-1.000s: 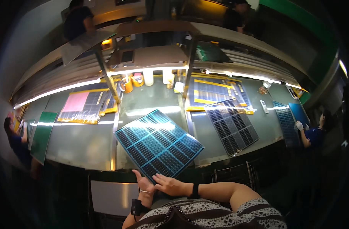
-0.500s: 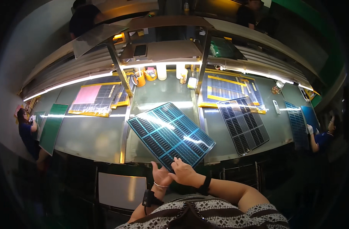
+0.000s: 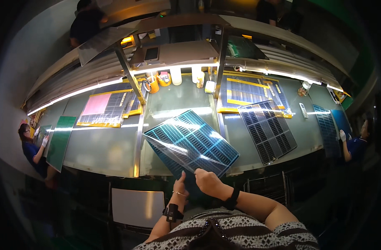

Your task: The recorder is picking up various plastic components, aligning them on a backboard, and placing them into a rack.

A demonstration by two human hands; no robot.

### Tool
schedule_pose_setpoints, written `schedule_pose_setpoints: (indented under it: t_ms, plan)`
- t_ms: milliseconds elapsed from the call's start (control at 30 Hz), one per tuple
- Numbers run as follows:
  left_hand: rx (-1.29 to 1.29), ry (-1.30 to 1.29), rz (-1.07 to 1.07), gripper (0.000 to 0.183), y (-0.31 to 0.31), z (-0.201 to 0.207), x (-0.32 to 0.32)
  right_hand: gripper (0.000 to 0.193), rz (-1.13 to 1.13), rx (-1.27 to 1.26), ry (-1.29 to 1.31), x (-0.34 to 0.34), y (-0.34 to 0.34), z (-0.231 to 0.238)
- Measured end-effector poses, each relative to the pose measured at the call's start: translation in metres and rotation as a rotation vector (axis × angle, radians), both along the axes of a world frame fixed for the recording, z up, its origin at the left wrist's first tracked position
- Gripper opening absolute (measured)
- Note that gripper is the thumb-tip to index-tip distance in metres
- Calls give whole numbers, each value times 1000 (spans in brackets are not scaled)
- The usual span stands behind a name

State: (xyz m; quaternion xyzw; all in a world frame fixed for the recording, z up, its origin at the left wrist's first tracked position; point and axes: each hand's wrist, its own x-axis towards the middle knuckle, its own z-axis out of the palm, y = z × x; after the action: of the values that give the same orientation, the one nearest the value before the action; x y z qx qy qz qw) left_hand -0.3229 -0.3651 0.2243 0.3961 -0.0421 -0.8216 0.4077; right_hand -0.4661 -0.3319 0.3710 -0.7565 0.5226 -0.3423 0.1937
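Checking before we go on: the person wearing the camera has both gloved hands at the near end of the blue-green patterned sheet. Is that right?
Not quite: the hands aren't gloved. The head view shows the left hand and right hand bare, both at the near end of the blue-green patterned sheet.

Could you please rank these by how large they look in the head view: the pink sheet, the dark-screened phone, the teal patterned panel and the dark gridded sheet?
1. Teal patterned panel
2. Dark gridded sheet
3. Pink sheet
4. Dark-screened phone
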Motion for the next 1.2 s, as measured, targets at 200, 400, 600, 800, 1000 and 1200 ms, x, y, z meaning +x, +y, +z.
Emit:
schedule_pose_setpoints:
  t_ms: [200, 400, 600, 800, 1000, 1200]
  plan:
    - [-146, -325, 170, 23, 8, 24, -1, 17, 51, -340, 361, -1, 13, -7]
    - [-353, -544, 174, 26, 12, 49, 5, 15, 122, 4, 275, -40, 15, -25]
    - [-304, -647, 101, 22, 17, 63, 20, 18, -334, -91, 94, -135, -26, 59]
    - [-324, -659, 115, 21, 17, 63, 8, 14, -203, -105, 162, -112, 5, 57]
    - [-400, -502, 108, 15, 20, 46, 34, 31, 189, 287, -117, -117, 25, 12]
    - [-323, -548, 74, 12, 23, 50, 34, 47, -544, 479, 269, -190, 46, -119]
